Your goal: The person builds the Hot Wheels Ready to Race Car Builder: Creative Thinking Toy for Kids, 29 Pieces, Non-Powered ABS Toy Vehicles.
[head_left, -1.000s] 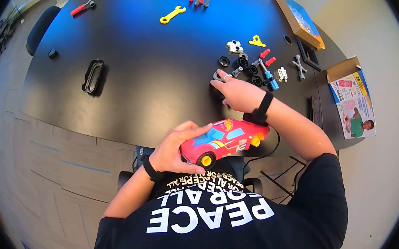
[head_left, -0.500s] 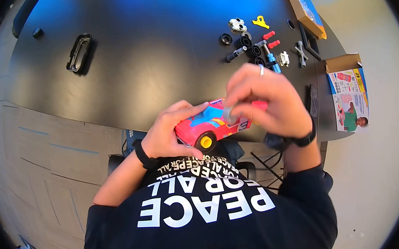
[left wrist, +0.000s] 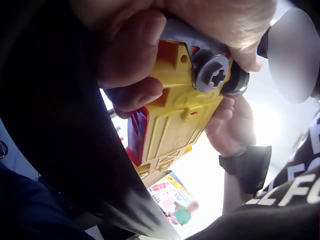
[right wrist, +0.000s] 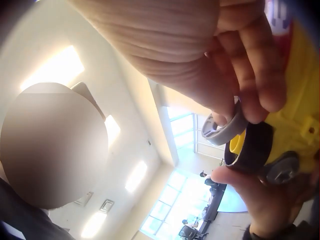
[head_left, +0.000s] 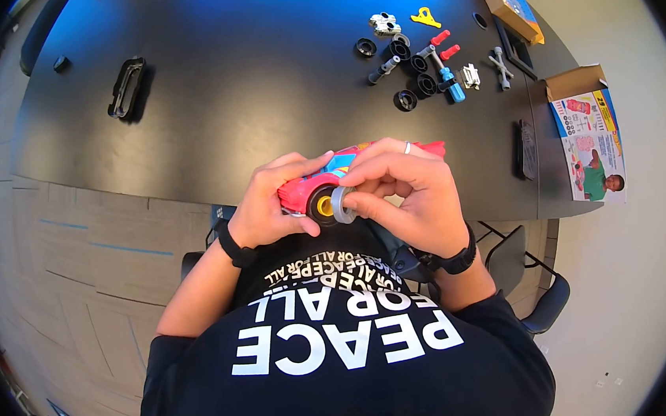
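My left hand (head_left: 258, 207) grips the front of a red toy car (head_left: 298, 193), held close to my body at the table's edge. On the car's near side is a black wheel (head_left: 314, 211) around a yellow hub (head_left: 324, 205). A grey ring (head_left: 342, 207) is pinched between thumb and fingertips of my right hand (head_left: 419, 200), right at that hub's outer face. The right wrist view has the ring (right wrist: 225, 131) tilted beside the black wheel (right wrist: 260, 145). Seen from the left wrist, the car's yellow underside (left wrist: 185, 122) carries a grey fastener (left wrist: 212, 74) with a cross-shaped slot.
Beyond the car lie several black wheels (head_left: 405, 100), a blue-handled tool (head_left: 453, 90), red toy screws (head_left: 449, 52) and a grey cross wrench (head_left: 501, 69). A black oblong part (head_left: 129, 89) lies left. A printed box (head_left: 589, 142) stands at the right edge.
My right hand has come from the parts on the table to the car, bringing the grey ring to the wheel. The car has moved slightly up and left in view.
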Tool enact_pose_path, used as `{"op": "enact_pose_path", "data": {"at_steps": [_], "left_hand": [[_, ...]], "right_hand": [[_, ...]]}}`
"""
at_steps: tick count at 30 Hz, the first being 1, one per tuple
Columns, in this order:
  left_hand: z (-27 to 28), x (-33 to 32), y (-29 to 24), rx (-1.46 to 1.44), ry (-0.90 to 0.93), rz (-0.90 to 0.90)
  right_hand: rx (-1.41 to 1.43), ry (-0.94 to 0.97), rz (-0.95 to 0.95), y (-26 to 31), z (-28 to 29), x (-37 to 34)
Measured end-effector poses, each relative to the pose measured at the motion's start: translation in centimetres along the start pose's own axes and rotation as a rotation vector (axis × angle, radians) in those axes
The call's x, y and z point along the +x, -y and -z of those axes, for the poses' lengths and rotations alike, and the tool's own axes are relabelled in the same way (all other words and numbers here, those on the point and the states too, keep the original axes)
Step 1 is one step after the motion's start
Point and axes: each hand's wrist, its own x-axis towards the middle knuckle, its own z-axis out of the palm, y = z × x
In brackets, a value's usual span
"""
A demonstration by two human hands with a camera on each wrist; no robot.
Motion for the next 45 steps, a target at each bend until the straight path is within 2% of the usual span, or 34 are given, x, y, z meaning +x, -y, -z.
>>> {"op": "enact_pose_path", "data": {"at_steps": [2,5,7,9,11,18,20,23,24,25,28,29,31,34,35,37,41,43,44,45], "left_hand": [[0.1,-0.2,0.0,-0.02,-0.004,0.002],[0.6,-0.2,0.4,-0.018,0.04,-0.047],[0.6,-0.2,0.7,-0.004,0.042,-0.054],[0.7,-0.2,0.7,0.006,0.044,-0.063],[0.9,-0.3,0.7,0.031,0.059,-0.05],[0.7,-0.4,0.4,0.015,0.05,-0.034],[0.5,-0.2,0.4,-0.001,0.035,-0.048],[0.1,0.1,-0.4,0.051,-0.009,-0.008],[0.2,0.0,-0.2,0.071,0.013,-0.02],[0.3,0.1,-0.3,0.067,0.019,-0.025],[0.3,0.0,-0.4,0.058,0.028,-0.001],[0.3,-0.1,-0.1,0.054,0.028,-0.005],[0.6,-0.1,0.3,0.009,0.05,-0.067],[0.6,-0.1,0.2,0.018,0.055,-0.066],[0.6,-0.1,0.2,0.016,0.052,-0.061],[0.6,0.0,0.2,0.013,0.054,-0.059],[0.6,-0.1,0.0,-0.005,0.06,-0.049],[0.7,0.0,-0.1,-0.004,0.067,-0.046],[0.8,0.0,-0.1,0.0,0.074,-0.046],[0.8,0.0,-0.1,0.002,0.081,-0.046]], "right_hand": [[0.03,-0.014,-0.017,0.2,-0.3,-0.1],[-0.048,-0.01,0.056,0.5,-0.7,0.0],[-0.202,0.02,0.14,0.9,-1.0,0.1],[-0.205,0.016,0.122,1.0,-1.6,0.1],[-0.324,0.008,0.28,0.4,-1.9,0.4],[-0.242,0.084,0.294,-0.5,-1.2,0.1],[-0.199,0.171,0.266,-0.5,-0.5,-0.4],[-0.301,0.167,0.299,1.1,0.6,-0.5],[-0.352,0.081,0.399,0.7,1.6,-0.2],[-0.434,0.024,0.393,0.8,3.5,-0.1],[-0.522,-0.386,0.223,-1.7,8.4,0.1],[-0.548,-0.397,0.095,-2.4,10.2,0.2],[-0.686,-0.289,-0.012,-4.2,12.7,0.5],[-0.742,-0.124,0.048,-8.1,13.8,1.2],[-0.683,-0.104,-0.029,-8.8,13.4,1.1],[-0.595,-0.094,-0.065,-9.9,12.6,1.5],[-0.673,-0.125,-0.03,-11.5,12.4,2.0],[-0.663,-0.176,0.066,-11.4,12.6,2.1],[-0.664,-0.178,0.063,-11.4,12.9,2.1],[-0.677,-0.262,0.052,-11.3,13.3,2.1]]}}
